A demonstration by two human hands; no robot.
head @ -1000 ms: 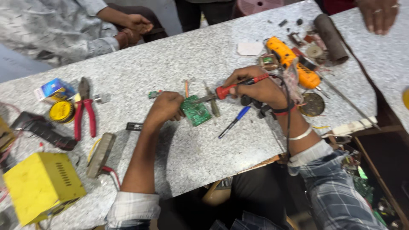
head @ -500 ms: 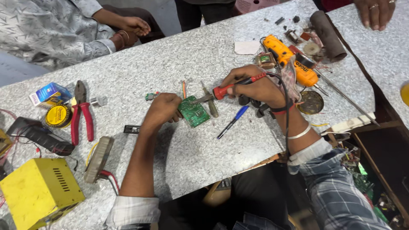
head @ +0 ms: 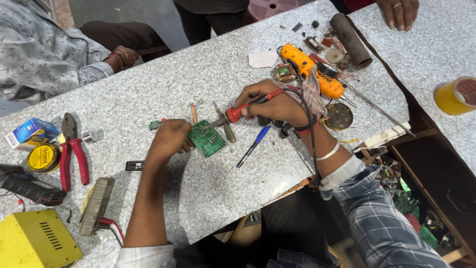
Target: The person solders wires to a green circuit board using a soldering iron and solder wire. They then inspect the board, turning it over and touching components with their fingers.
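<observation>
A small green circuit board (head: 208,140) lies on the speckled grey table (head: 208,74). My left hand (head: 170,139) rests at its left edge with fingers curled, holding the board down. My right hand (head: 275,104) grips a soldering iron (head: 237,113) with a red handle, its metal tip pointing left onto the top of the board. A black cord runs from the iron over my right wrist. A blue pen (head: 254,146) lies just right of the board.
Red-handled pliers (head: 72,154), a round yellow tin (head: 43,158), a blue box (head: 30,132) and a yellow metal box (head: 34,243) sit at left. An orange power tool (head: 313,71) and dark roll (head: 350,39) lie at right. Other people's hands (head: 399,12) rest on the table's far side.
Both hands stay on the board and iron. The view has drifted slightly; the iron's tip stays at the board.
</observation>
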